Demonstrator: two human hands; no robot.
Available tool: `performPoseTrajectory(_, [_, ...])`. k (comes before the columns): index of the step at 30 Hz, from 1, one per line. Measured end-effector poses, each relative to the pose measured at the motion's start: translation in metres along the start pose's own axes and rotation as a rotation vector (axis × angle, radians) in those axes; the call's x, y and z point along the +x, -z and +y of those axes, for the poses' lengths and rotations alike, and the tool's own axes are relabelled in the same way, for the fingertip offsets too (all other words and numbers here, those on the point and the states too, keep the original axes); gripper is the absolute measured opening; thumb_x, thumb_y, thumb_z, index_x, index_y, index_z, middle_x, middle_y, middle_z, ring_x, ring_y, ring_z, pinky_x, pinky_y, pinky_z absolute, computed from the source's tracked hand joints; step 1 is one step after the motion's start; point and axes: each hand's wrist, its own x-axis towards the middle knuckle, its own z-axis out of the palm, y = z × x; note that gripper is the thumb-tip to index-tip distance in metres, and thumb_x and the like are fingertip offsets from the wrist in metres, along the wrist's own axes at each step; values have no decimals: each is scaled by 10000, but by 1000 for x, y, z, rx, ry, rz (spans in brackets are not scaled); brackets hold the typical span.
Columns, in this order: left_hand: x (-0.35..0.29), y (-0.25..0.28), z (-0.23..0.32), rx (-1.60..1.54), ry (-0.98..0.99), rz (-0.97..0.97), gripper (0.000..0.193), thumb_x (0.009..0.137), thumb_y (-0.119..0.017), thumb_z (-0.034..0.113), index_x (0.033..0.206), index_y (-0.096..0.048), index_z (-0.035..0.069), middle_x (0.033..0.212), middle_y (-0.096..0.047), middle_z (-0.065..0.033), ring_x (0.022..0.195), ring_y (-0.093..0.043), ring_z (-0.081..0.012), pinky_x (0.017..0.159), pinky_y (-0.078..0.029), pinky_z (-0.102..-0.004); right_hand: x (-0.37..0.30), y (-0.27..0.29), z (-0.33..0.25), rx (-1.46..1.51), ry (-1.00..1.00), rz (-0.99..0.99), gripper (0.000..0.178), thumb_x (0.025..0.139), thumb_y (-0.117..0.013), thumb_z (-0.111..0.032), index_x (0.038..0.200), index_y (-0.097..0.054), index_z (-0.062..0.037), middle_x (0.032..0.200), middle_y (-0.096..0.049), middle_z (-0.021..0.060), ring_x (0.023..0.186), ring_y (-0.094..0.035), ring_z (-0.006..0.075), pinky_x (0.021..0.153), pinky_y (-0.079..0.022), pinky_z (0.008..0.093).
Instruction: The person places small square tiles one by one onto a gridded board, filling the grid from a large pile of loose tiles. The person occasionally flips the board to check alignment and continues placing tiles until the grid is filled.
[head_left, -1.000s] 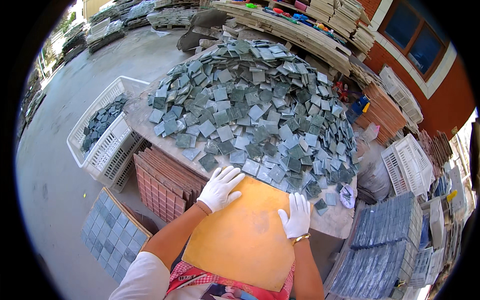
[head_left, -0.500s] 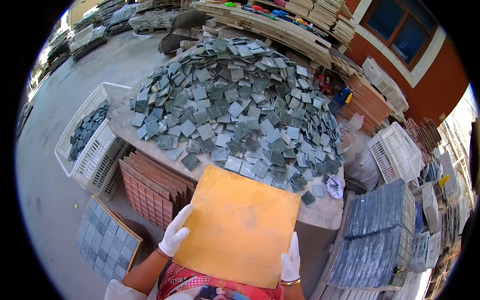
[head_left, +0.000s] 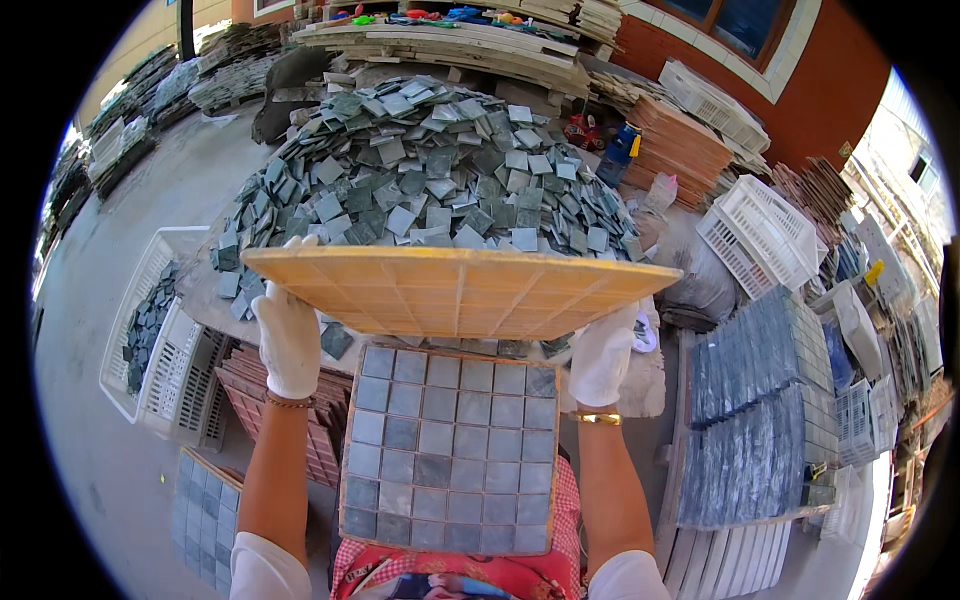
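OK, left hand (head_left: pixel 287 345) and right hand (head_left: pixel 604 358) grip yellow board (head_left: pixel 462 295) at 2 ends (gridded underside visible), near tile sheet (head_left: pixel 449 452).

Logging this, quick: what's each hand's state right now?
Left hand: holding the left end of the yellow gridded board.
Right hand: holding its right end.

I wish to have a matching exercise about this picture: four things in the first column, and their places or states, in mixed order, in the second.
Column 1
1. Yellow board
2. Loose tiles
3. Left white crate
4. Central tiled panel

Column 2
A. Holds small dark pieces
B. Just above the red apron in the picture
C. Raised between the left hand and right hand
D. Heaped beyond the hands

Pairs: 1-C, 2-D, 3-A, 4-B
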Motion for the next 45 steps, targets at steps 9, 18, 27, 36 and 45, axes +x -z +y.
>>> performPoseTrajectory(9, [-3,70,-127,314,265,193,444,972,-503,248,1342,-415,19,1265,-506,-63,1147,-455,-141,987,-349,-275,0,8,124,-258,-234,-102,618,939,-541,-193,1439,-249,22,1426,-379,142,1306,-367,225,1081,-279,322])
performPoseTrajectory(18, [47,75,-160,883,146,206,648,889,-587,384,1355,-398,-24,1295,-510,-204,1185,-496,-309,984,-387,-360,44,8,169,-640,-265,-135,716,909,-594,-300,1428,-250,53,1460,-316,239,1351,-312,346,1107,-247,392])
performPoseTrajectory(27, [-69,23,-76,1674,-9,-711,742,848,-559,495,1415,-356,62,1459,-374,-126,1362,-327,-271,1117,-201,-500,-88,-62,70,-1320,148,-802,876,764,-632,-572,1367,-380,10,1417,-354,248,1336,-304,394,1090,-249,505])
performPoseTrajectory(36, [-70,30,-87,1701,-69,-717,680,861,-564,442,1390,-396,48,1446,-390,-140,1356,-333,-298,1107,-218,-498,-114,-77,68,-1159,177,-1043,891,795,-611,-567,1388,-330,37,1445,-324,250,1347,-300,376,1120,-221,471])
performPoseTrajectory(45, [-79,4,-82,1650,-87,-826,720,834,-579,497,1390,-391,79,1447,-399,-107,1351,-342,-257,1121,-206,-476,-99,21,34,-1311,103,-536,874,825,-613,-493,1396,-272,74,1432,-315,278,1341,-280,436,1097,-236,523])
